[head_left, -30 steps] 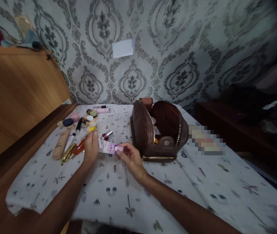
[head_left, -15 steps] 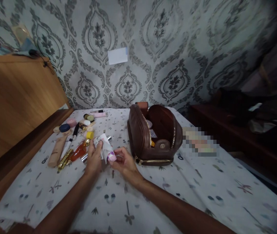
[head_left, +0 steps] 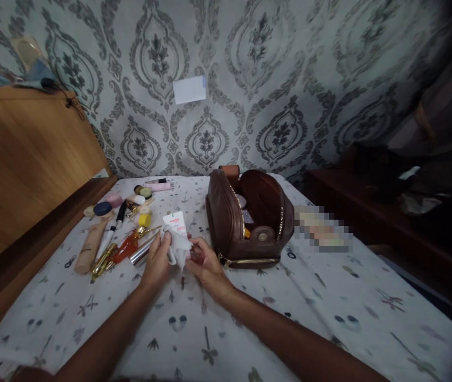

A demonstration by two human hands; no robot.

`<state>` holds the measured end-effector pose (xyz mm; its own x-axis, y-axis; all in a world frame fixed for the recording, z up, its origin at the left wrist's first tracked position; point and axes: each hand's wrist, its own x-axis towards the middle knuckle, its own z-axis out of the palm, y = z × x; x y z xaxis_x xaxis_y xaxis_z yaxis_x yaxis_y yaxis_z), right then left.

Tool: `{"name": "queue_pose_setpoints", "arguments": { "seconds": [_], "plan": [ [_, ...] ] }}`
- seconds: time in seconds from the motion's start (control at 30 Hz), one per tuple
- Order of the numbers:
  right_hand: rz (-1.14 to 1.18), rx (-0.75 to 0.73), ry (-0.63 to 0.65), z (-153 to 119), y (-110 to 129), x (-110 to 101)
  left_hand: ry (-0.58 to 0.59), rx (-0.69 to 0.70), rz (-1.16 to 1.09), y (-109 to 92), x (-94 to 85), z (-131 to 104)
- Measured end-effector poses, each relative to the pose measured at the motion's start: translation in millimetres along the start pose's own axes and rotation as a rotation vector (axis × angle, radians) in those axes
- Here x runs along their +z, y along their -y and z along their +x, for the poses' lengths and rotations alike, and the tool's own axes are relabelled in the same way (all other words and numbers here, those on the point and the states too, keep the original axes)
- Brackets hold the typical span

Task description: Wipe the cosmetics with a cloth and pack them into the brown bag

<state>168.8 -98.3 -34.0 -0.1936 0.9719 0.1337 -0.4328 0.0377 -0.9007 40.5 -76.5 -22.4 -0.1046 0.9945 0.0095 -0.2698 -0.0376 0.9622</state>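
Between my hands is a white squeeze tube with pink-red print, its flat end pointing up and away. A whitish cloth or wipe is wrapped over its lower part and hides the cap end. My left hand is closed, pinching the cloth against the tube with the thumb on top. My right hand has its fingers curled at the tube's lower right end, gripping it through or beside the cloth. Just left of the left hand lies a silver cylinder.
An unzipped brown leather bag with several items inside stands to the right. Spread on the left are an orange bottle, a gold tube, a beige tube and several jars. A wooden panel borders the left side.
The tube has been turned: its printed face and flat end now show above the cloth, while the pink-purple end seen before is covered. Both hands stay in nearly the same place.
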Motion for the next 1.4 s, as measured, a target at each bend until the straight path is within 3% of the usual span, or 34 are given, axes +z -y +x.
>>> {"name": "queue_pose_setpoints", "arguments": {
  "seconds": [0.1, 0.2, 0.5, 0.63, 0.77, 0.97, 1.27, 1.4],
  "plan": [
    [0.054, -0.018, -0.032, 1, -2, -2, 0.019, -0.050, -0.120, -2, 3.1, 0],
    [0.161, 0.044, -0.059, 3, -3, -3, 0.076, -0.074, -0.086, -3, 5.1, -2],
    [0.177, 0.063, -0.097, 8, -5, -3, 0.045, 0.119, 0.407, -2, -4.1, -7],
    [0.223, 0.092, -0.068, 7, -1, -5, 0.124, 0.125, 0.438, -3, -4.4, -6],
    [0.218, 0.102, -0.029, 6, 1, -4, 0.125, 0.164, 0.424, -3, -3.8, -6],
    [0.197, 0.115, -0.091, 8, -3, -1, 0.157, 0.241, 0.436, -7, 0.2, -7],
    [0.123, 0.153, 0.023, 4, -4, -2, -0.009, 0.217, 0.425, -19, 3.1, -8],
    [0.084, 0.094, 0.101, 7, -10, -1, 0.063, 0.201, 0.460, -22, 4.2, -11]
  ]
}}
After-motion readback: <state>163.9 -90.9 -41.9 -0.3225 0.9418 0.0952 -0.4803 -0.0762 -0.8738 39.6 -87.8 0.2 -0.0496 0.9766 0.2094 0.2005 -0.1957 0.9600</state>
